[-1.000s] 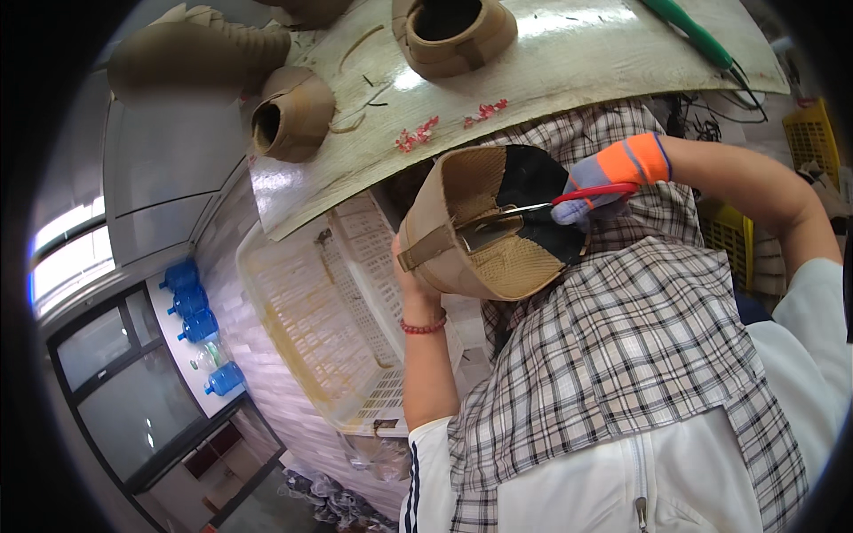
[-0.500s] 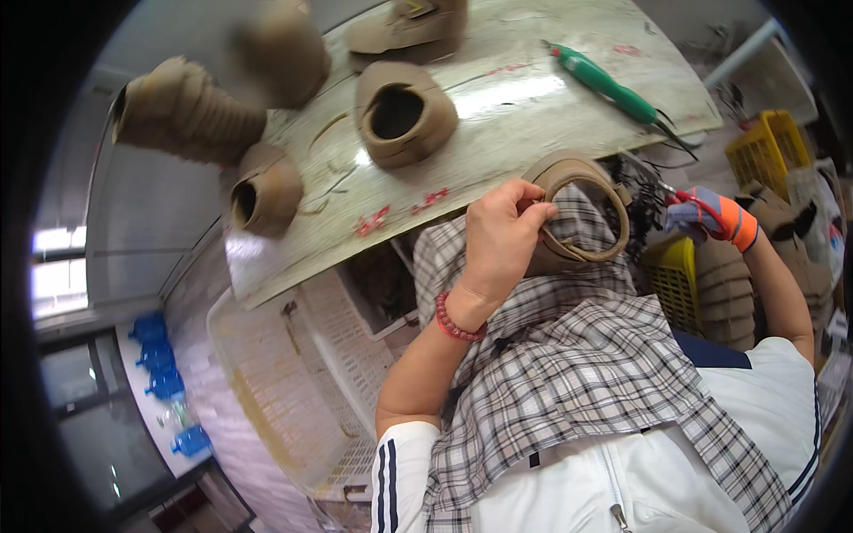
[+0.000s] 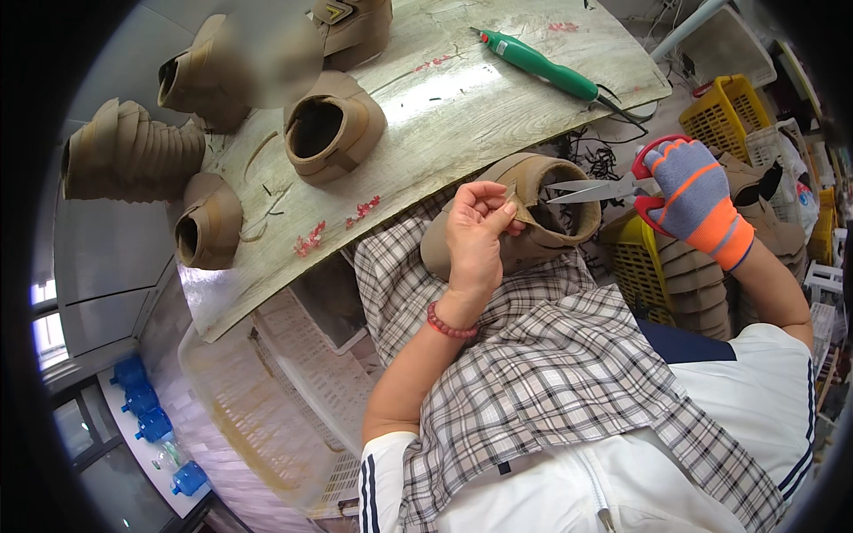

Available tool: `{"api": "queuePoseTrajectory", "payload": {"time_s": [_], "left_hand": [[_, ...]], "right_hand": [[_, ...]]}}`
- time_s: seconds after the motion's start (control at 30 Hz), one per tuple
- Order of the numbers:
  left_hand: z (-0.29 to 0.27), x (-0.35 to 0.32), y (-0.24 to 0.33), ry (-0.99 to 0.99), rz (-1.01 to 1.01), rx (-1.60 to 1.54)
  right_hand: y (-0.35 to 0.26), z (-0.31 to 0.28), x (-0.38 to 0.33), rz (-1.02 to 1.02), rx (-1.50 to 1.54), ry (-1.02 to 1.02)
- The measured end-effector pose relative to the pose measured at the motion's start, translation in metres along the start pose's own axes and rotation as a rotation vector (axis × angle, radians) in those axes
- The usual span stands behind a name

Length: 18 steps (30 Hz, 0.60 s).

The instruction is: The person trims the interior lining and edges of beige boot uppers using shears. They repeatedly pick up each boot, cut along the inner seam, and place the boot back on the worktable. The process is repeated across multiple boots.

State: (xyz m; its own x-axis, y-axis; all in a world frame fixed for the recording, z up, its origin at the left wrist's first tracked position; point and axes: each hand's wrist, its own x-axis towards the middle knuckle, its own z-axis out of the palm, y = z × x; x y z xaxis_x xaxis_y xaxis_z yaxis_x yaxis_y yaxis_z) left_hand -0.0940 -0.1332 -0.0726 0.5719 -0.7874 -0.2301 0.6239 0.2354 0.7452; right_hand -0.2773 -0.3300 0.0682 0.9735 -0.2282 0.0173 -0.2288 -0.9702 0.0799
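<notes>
On my lap, over a checked apron (image 3: 542, 364), lies a tan cuff-shaped piece (image 3: 526, 171) with a wide round opening turned to the right. My bare left hand (image 3: 478, 233), with a red bead bracelet, pinches a small flap (image 3: 522, 211) at the opening's left rim between thumb and fingers. A grey and orange glove covers my right hand (image 3: 697, 191), which grips red-handled scissors (image 3: 606, 189). Their blades are spread and point left across the opening, the tips close to the pinched flap. Whether the blades touch the material I cannot tell.
A pale wooden table (image 3: 426, 115) carries a green corded hand tool (image 3: 542, 67), a tan cuff (image 3: 342, 124) and a nested stack (image 3: 133, 155). Below left stands a white plastic crate (image 3: 258, 417). Yellow baskets (image 3: 724, 111) and another tan stack (image 3: 702, 275) are at the right.
My right hand has brought the scissors up and left to the cuff, with the blades now spread. The cuff has been tipped so its opening faces right. The whole view has shifted.
</notes>
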Motion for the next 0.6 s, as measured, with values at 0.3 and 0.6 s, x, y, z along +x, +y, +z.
{"api": "queuePoseTrajectory", "payload": {"time_s": [0.3,0.6], "left_hand": [[0.005,-0.014,-0.019,-0.089,0.081,-0.063],[-0.003,-0.019,-0.017,-0.177,0.017,-0.072]], "right_hand": [[0.026,0.018,-0.032,0.374,1.386,-1.141],[0.011,0.032,-0.043,0.261,1.386,-1.139]]}}
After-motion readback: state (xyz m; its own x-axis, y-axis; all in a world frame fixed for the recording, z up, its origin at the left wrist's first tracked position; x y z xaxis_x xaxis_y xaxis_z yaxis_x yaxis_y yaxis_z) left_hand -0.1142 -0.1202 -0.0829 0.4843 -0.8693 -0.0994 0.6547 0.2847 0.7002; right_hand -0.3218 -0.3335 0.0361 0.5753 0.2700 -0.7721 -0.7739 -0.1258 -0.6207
